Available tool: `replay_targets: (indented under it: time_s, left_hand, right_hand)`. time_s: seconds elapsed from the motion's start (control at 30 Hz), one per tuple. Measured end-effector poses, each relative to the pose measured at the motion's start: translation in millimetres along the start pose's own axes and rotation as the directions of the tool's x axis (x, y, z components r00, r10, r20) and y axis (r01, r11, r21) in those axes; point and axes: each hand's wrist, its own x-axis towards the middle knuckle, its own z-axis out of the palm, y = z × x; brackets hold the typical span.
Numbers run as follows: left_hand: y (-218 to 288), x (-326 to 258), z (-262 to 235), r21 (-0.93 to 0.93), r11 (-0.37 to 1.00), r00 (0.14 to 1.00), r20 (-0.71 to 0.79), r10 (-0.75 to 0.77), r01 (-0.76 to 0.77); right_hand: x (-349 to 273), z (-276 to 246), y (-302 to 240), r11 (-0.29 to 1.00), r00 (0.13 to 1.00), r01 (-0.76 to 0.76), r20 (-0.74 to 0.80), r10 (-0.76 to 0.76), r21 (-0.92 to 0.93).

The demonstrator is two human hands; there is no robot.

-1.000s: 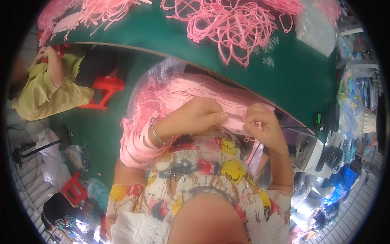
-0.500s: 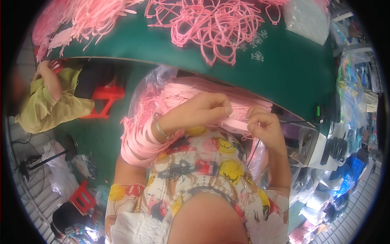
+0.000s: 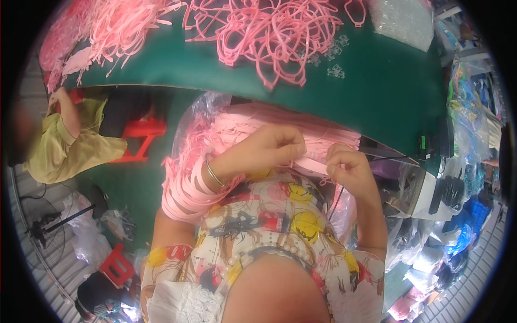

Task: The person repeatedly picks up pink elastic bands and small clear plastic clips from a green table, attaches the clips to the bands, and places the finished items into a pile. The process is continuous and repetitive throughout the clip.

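A flat pink strap [image 3: 314,165] is stretched between my two hands, just in front of my chest. Fingers curled, my left hand [image 3: 272,146] pinches one end of it. The other end is in the closed fingertips of my right hand [image 3: 347,166]. Several looped pink straps [image 3: 186,191] hang round my left forearm, below a metal bangle [image 3: 214,175]. Behind my hands, under the table edge, lies a thick bundle of pink straps [image 3: 258,119], partly in clear plastic. Whatever is inside my curled fingers stays hidden.
On the green table [image 3: 377,102] lie a heap of pink loops [image 3: 280,37], loose pink strips [image 3: 121,27], small clear clips [image 3: 336,71] and a clear plastic bag [image 3: 404,21]. A person in a yellow-green top [image 3: 64,140] sits left, near a red stool [image 3: 142,134]. A white box [image 3: 431,196] stands right.
The view has shifted slightly, so the table and its heaps sit a little further left. Both hands keep their hold on the strap, almost unmoved.
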Motion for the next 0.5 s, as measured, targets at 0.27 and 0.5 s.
replay_targets:
  time_s: [0.27,0.5]
  left_hand:
    - [9.4,49.6,0.1,0.704,0.651,0.858,-0.117,0.500,-0.283]
    - [3.7,123.3,-2.0,0.938,0.346,0.708,-0.243,0.663,-0.001]
  right_hand:
    - [5.3,3.5,0.5,0.976,0.986,0.166,0.007,-0.167,-0.138]
    - [3.4,-0.1,9.7,0.973,0.980,0.191,-0.030,-0.196,-0.129]
